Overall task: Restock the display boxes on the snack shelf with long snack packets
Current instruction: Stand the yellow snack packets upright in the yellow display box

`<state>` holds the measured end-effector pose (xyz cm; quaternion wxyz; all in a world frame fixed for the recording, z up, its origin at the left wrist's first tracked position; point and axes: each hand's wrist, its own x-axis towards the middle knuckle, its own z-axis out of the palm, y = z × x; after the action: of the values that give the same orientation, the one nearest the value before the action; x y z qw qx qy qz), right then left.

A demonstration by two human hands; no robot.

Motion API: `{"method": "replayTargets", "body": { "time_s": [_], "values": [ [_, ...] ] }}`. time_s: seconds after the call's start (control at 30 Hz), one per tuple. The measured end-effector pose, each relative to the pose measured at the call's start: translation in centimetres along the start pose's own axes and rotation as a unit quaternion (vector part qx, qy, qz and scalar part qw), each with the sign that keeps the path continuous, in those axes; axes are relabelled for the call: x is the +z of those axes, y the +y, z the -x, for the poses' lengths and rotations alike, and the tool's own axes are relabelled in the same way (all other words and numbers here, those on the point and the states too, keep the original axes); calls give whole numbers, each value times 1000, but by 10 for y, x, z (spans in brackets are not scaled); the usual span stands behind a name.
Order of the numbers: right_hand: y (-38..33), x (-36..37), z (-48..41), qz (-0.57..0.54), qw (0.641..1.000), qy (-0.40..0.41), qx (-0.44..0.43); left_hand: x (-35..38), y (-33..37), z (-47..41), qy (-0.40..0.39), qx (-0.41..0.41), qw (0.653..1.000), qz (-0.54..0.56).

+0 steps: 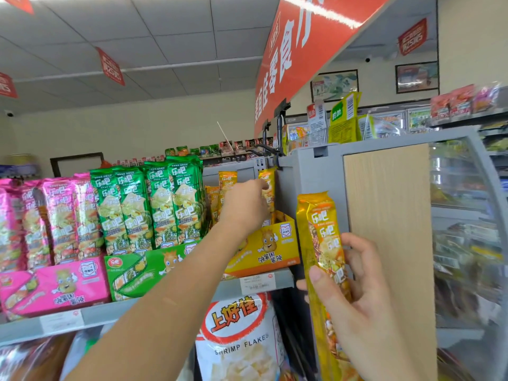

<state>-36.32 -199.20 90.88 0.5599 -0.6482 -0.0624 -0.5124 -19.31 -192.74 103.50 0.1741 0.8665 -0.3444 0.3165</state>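
Snack shelf (104, 314), yellow display box (264, 248); left hand (244, 207) above, grip unclear; right hand (354, 298)'s grip round yellow packet (321, 229).

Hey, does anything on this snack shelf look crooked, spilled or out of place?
Nothing spilled or torn. The yellow display box stands out: only a few yellow packets stand in it, loose and uneven, while the green box and pink box are packed tight. More are held in the right hand.
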Motion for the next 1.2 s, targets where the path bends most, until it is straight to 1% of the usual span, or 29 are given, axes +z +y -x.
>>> {"method": "replayTargets", "body": {
  "time_s": [0.03,0.07,0.1,0.13,0.17,0.23,0.3,0.33,0.43,0.53,0.57,0.63,0.67,0.7,0.77,0.87,0.93,1.03,1.1,1.2],
  "values": [
    [0,0,1,-1,1000,-8,-3,-6,3,8,35,2,997,68],
    [1,0,2,-6,1000,-14,-6,-12,7,19,66,-1,984,166],
    [1,0,3,-10,1000,-18,-5,-16,12,34,79,-4,954,290],
    [2,1,4,-11,1000,-19,-2,-20,17,52,71,-1,909,410],
    [3,1,5,-11,1000,-19,2,-23,22,69,52,16,869,492],
    [5,3,9,-2,1000,-22,-1,-24,30,100,23,48,822,567],
    [5,5,14,9,999,-38,-9,-24,34,120,29,31,779,625],
    [4,6,16,11,999,-50,-7,-24,33,125,43,20,767,640],
    [3,9,22,3,997,-77,22,-24,32,136,94,7,769,632],
    [-2,9,26,-31,988,-137,67,-25,33,141,137,-32,754,642],
    [-4,8,28,-54,978,-171,102,-25,32,140,146,-45,745,649],
    [-9,5,34,-116,945,-244,187,-28,26,137,168,-76,714,675],
    [-11,4,38,-146,928,-268,213,-29,22,135,179,-90,700,686],
    [-13,4,41,-166,920,-275,225,-31,19,133,184,-100,690,693],
    [-16,7,44,-178,921,-254,234,-32,16,130,174,-106,669,714],
    [-18,12,48,-173,931,-216,236,-32,17,130,134,-117,624,761],
    [-19,12,50,-174,934,-198,239,-32,15,132,108,-126,610,774],
    [-21,14,53,-185,934,-175,252,-29,17,139,76,-115,625,768],
    [-23,16,54,-181,938,-159,248,-26,21,144,78,-115,639,757],
    [-26,20,56,-117,958,-128,230,-25,23,151,96,-115,650,745]
  ]
}}
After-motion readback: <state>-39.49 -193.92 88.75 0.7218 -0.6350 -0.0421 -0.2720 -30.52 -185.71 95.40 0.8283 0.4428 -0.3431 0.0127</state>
